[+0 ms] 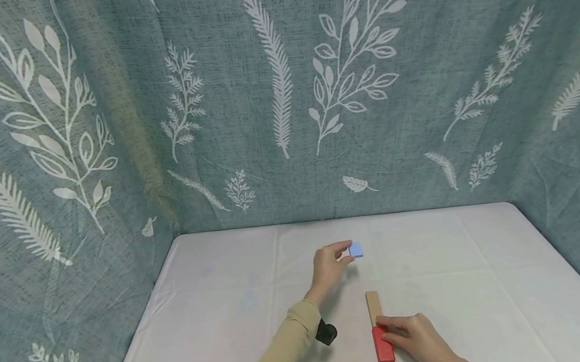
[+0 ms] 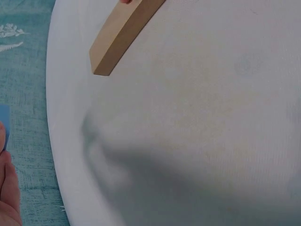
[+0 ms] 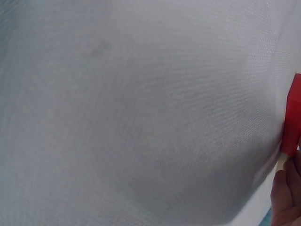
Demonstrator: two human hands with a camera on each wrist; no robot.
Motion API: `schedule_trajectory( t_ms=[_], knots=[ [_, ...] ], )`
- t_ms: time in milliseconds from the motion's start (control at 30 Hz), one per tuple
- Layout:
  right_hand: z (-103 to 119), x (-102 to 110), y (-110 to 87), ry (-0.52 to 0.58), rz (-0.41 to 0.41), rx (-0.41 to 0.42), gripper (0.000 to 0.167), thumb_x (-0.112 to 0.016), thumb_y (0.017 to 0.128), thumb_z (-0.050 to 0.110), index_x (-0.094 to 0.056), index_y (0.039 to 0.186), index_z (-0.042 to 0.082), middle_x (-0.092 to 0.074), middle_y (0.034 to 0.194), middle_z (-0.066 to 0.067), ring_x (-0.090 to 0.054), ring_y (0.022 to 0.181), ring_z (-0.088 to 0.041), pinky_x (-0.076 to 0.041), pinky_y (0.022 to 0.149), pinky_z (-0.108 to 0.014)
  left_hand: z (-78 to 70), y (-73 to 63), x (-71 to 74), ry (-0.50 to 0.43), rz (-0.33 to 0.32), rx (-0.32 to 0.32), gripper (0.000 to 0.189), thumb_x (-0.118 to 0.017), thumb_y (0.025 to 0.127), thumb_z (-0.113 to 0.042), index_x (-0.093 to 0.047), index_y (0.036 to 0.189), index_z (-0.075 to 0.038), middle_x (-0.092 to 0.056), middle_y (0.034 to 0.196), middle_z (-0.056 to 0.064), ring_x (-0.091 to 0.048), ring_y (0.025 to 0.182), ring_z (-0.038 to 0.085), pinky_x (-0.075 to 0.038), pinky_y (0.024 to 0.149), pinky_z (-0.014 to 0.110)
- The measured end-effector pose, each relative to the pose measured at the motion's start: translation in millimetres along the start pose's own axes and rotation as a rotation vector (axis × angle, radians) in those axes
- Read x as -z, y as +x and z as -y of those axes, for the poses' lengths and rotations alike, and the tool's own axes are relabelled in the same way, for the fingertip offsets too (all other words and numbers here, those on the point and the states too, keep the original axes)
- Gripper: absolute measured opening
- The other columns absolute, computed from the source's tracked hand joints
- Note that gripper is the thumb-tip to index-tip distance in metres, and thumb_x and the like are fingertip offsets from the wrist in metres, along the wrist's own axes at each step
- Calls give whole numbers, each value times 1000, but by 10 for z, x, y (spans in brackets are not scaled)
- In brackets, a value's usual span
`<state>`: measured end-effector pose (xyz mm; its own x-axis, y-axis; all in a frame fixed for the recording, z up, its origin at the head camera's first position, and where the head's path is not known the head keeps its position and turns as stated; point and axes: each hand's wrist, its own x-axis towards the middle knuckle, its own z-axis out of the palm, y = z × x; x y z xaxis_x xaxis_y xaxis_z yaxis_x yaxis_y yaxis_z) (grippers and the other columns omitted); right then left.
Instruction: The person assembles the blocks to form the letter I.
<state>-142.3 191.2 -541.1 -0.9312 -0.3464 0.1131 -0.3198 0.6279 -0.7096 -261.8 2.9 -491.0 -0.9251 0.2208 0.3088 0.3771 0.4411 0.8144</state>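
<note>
Thumb and fingers of my left hand [image 1: 329, 265] pinch a small light blue square block [image 1: 356, 249] by its left edge, toward the far side of the table. In the left wrist view, that hand [image 2: 9, 193] and the blue block [image 2: 3, 123] show only at the left border. Closer in, a plain wooden bar [image 1: 373, 306] and a red block [image 1: 383, 347] lie end to end in a line. My right hand [image 1: 420, 340] grips the red block from the right at the seam, its fingertips also over the wooden bar's near end. The right wrist view catches the red block [image 3: 292, 115] at its right border.
A white cloth [image 1: 444, 283] covers the table. Behind and at both sides hangs a teal curtain [image 1: 235, 91] with white leaf prints. A black wrist camera [image 1: 326, 332] sticks out below my left sleeve [image 1: 284, 354], left of the bar.
</note>
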Motion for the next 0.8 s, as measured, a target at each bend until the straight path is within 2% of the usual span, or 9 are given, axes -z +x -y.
schedule_trajectory(
  t_ms=[367,800],
  knots=[
    [-7,3,-4,-8,-15,24,32,-72,82,23,-71,109,4,-72,108,-8,-67,103,-25,-59,81,-29,46,-22,-78,8,-12,14,29,-69,82,1,-69,111,2,-69,113,16,-67,105,29,-56,90,34],
    [-27,-4,7,-35,-25,25,32,-72,82,22,-72,109,6,-72,107,-6,-68,103,-22,-59,81,-30,101,-83,-203,14,27,26,28,-69,82,0,-70,110,1,-70,112,15,-67,103,28,-57,88,34]
  ],
)
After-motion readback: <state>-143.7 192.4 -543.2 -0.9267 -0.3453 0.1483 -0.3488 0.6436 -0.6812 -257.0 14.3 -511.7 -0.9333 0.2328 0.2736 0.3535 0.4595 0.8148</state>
